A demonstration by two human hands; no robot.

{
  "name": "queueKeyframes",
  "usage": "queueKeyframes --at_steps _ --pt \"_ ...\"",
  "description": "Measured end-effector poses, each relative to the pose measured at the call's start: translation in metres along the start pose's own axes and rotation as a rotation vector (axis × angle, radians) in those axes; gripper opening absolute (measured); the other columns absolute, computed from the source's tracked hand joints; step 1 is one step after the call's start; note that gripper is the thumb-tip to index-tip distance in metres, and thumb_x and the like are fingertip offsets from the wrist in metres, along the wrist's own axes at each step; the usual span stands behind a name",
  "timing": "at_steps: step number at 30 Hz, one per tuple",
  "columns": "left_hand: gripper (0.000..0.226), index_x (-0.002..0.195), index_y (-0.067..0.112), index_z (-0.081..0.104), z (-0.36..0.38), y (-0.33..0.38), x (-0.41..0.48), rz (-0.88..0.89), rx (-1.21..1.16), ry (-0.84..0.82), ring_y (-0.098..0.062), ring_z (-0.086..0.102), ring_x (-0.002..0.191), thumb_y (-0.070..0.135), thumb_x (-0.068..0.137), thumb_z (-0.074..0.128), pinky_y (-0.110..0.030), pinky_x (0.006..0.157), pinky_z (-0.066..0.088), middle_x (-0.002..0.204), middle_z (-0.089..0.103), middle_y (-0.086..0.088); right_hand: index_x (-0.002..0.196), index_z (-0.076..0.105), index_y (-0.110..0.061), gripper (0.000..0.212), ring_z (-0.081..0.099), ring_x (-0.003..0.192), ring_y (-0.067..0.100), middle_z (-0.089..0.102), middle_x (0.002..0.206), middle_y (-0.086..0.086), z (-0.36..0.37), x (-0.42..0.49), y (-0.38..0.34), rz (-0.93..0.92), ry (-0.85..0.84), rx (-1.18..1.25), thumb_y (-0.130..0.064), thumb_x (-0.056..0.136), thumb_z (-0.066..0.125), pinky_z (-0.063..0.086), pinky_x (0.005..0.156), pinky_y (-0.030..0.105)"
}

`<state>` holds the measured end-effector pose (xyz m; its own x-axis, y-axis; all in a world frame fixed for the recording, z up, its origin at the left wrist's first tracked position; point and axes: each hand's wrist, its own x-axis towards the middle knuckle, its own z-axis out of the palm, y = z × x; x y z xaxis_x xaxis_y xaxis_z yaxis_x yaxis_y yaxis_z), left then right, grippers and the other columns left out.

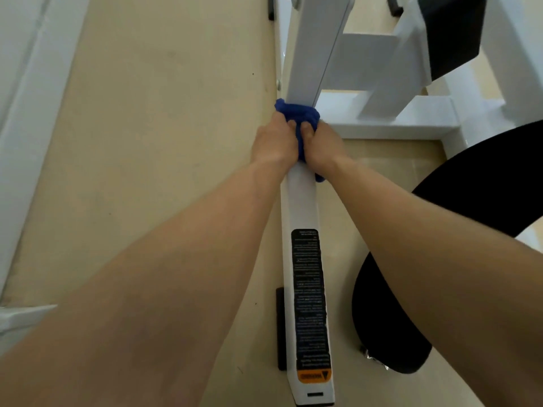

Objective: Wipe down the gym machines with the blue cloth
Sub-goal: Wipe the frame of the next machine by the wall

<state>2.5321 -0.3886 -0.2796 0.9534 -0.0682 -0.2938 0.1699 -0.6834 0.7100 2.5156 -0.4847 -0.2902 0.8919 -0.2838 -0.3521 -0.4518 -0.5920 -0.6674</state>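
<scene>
Head view looks steeply down a white painted square-section metal post (302, 198) of a gym machine. A bunched deep-blue cloth (298, 114) is wrapped round this post about midway along its visible length, and both hands clasp it there. The left hand (274, 143) grips the cloth from the post's left side, fingers (291, 123) curled over the fabric. The right hand (321, 149) grips from the right side, its fingers likewise clenched on the fabric, and the two hands touch each other. A tail of cloth pokes out under the right wrist. Nearer the camera, the same post carries a long black printed label (310, 289) ending in an orange warning strip (313, 376). Beyond the hands lies a white box-section base frame (393, 124), with a black upholstered pad (452, 33) at upper right. A black rubber foot (281, 327) sits just beside the post on the smooth beige floor (147, 113). Dark rounded shapes (484, 186) fill the right edge; what they are cannot be told.
</scene>
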Motion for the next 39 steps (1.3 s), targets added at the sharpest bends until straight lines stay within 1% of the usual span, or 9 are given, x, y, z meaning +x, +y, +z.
queueKeyframes --at_steps 7,9,13,15,18,20,25,29,39 --pt "0.027 0.125 0.014 0.049 0.013 -0.032 -0.101 -0.059 -0.213 -0.094 -0.020 0.056 0.092 0.024 0.105 0.035 -0.029 0.079 0.040 0.104 0.059 -0.004 0.132 0.052 -0.019 0.032 0.056 0.089 -0.002 0.062 0.107 -0.006 0.010 -0.096 0.040 -0.032 -0.113 0.231 -0.029 0.108 0.033 0.036 0.063 0.001" --pt "0.027 0.129 0.018 0.047 0.016 -0.038 -0.137 -0.080 -0.269 -0.106 -0.017 0.058 0.095 0.024 0.105 0.036 -0.030 0.085 0.044 0.109 0.060 -0.003 0.138 0.048 -0.022 0.035 0.060 0.099 0.007 0.063 0.114 -0.004 0.013 -0.127 0.057 0.008 -0.159 0.243 -0.032 0.107 0.034 0.039 0.071 0.008" --pt "0.023 0.125 0.018 0.045 0.015 -0.043 -0.178 -0.144 -0.268 -0.175 -0.004 0.053 0.078 0.024 0.105 0.035 -0.019 0.066 0.039 0.094 0.058 0.006 0.143 0.042 -0.025 0.037 0.060 0.108 0.015 0.062 0.121 -0.002 0.018 -0.174 0.074 0.034 -0.196 0.238 -0.034 0.107 0.035 0.045 0.090 0.028" --pt "0.023 0.122 0.015 0.048 0.011 -0.041 -0.172 -0.172 -0.249 -0.171 -0.009 0.054 0.079 0.023 0.105 0.035 -0.023 0.068 0.039 0.091 0.056 0.005 0.137 0.045 -0.024 0.034 0.063 0.101 0.018 0.065 0.114 0.000 0.013 -0.168 0.067 0.039 -0.195 0.206 -0.036 0.106 0.036 0.049 0.083 0.032" --pt "0.025 0.122 0.011 0.052 0.004 -0.028 -0.146 -0.169 -0.175 -0.161 -0.012 0.050 0.079 0.020 0.106 0.035 -0.025 0.064 0.035 0.099 0.055 -0.001 0.123 0.050 -0.022 0.027 0.064 0.083 0.026 0.066 0.098 0.005 0.000 -0.141 0.049 0.054 -0.218 0.144 -0.037 0.106 0.036 0.049 0.058 0.031" --pt "0.026 0.121 0.007 0.053 0.000 -0.022 -0.137 -0.156 -0.094 -0.167 -0.013 0.049 0.078 0.019 0.105 0.037 -0.022 0.057 0.035 0.100 0.056 -0.005 0.119 0.054 -0.019 0.028 0.064 0.085 0.027 0.066 0.099 0.007 -0.001 -0.133 0.041 0.053 -0.197 0.138 -0.036 0.105 0.037 0.049 0.060 0.031" --pt "0.024 0.113 0.009 0.062 -0.014 -0.036 -0.153 -0.070 0.185 -0.196 -0.027 0.061 0.098 0.026 0.098 0.053 -0.028 0.076 0.039 0.110 0.067 -0.012 0.111 0.058 -0.020 0.019 0.063 0.086 0.015 0.067 0.101 -0.001 -0.001 -0.170 0.052 0.069 -0.058 0.062 -0.033 0.097 0.059 0.049 0.071 0.029" --pt "0.029 0.119 0.019 0.066 -0.040 -0.025 -0.152 -0.034 0.117 -0.176 -0.018 0.064 0.100 0.029 0.092 0.063 -0.027 0.081 0.047 0.109 0.070 -0.001 0.119 0.053 -0.033 0.043 0.063 0.086 0.006 0.064 0.098 -0.012 -0.033 -0.173 0.048 0.018 -0.082 0.157 -0.029 0.084 0.078 0.052 0.068 0.022" --pt "0.017 0.101 0.033 0.073 -0.077 0.052 -0.099 0.147 -0.159 0.156 -0.007 0.064 0.082 0.030 0.090 0.062 -0.028 0.073 0.054 0.087 0.070 0.016 0.116 0.060 -0.023 0.023 0.066 0.087 0.013 0.069 0.101 0.002 -0.088 -0.114 -0.034 -0.152 -0.092 0.477 -0.015 0.098 0.047 0.050 0.072 0.024"
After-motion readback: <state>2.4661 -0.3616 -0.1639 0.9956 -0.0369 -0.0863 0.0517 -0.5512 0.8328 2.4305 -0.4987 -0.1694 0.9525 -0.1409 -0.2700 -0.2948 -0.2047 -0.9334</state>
